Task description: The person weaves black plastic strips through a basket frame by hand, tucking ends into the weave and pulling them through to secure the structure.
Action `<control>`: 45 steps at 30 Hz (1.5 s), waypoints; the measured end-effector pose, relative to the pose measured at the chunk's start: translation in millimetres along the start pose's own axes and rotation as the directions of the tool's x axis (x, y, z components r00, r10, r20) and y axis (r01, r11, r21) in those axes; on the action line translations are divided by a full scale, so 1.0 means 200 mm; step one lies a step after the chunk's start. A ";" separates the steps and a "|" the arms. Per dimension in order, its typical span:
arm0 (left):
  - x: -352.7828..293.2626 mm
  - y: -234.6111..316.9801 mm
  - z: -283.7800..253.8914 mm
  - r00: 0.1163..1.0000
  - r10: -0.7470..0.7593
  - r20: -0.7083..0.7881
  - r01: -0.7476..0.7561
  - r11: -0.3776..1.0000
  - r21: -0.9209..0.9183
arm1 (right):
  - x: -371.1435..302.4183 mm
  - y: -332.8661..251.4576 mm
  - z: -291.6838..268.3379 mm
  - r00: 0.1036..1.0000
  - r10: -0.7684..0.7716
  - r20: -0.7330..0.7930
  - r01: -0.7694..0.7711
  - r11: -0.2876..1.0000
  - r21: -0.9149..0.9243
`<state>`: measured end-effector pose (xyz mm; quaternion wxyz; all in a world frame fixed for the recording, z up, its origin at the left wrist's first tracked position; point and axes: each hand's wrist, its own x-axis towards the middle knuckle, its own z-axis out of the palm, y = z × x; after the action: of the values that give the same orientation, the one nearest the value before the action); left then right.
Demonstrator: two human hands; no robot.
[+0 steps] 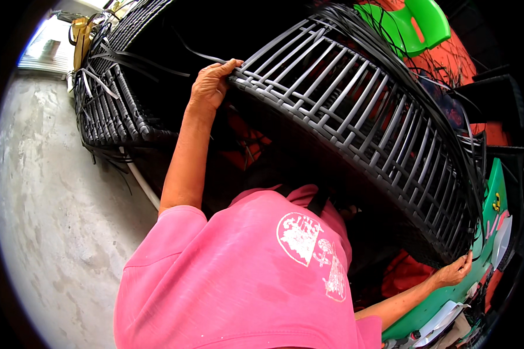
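Observation:
A large, dark woven wicker piece (pixel 337 110) of plastic strips spans slantwise from the upper middle to the lower right. Its near side is an open lattice of grey-black strips, and many loose strands run along its far edge. My left hand (pixel 212 84) is closed around its upper left corner, thumb and fingers over the rim. At its lower right end my right hand (pixel 453 271) is closed on the corner, fingertips partly hidden by the edge. The piece is tilted, with its dark underside toward my body.
Another black wicker piece (pixel 119 110) with loose strip ends stands at the left, beside grey concrete floor (pixel 52 192). A bright green plastic chair (pixel 428 20) is at the upper right. Near my right hand lies a green surface (pixel 492 192) with papers. Red floor shows behind.

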<state>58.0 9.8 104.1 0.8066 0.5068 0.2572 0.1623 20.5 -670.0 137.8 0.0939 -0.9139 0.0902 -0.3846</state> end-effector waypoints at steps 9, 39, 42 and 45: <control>0.24 0.20 -0.35 0.635 0.426 -0.644 -0.360 0.901 0.241 | -0.04 -0.01 -0.04 0.992 0.124 -0.019 -0.122 0.986 0.113; 0.55 -0.08 -0.88 0.983 -0.177 0.047 0.182 0.922 -0.341 | -0.04 -0.36 0.12 0.858 0.365 -0.361 -0.217 0.895 0.391; 0.07 -0.04 -0.32 0.996 -0.084 0.025 0.087 0.909 -0.408 | -0.04 -0.28 0.07 0.927 0.178 -0.330 -0.179 0.983 0.028; -0.06 -0.10 -0.24 0.980 0.184 -0.070 -0.178 0.980 0.085 | -0.04 -0.20 0.00 0.904 0.096 -0.417 -0.102 0.995 0.008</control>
<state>20.1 30.1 73.0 0.7576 0.5526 0.2470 0.2444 19.3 -630.3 142.0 0.0855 -0.8056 0.1570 -0.5648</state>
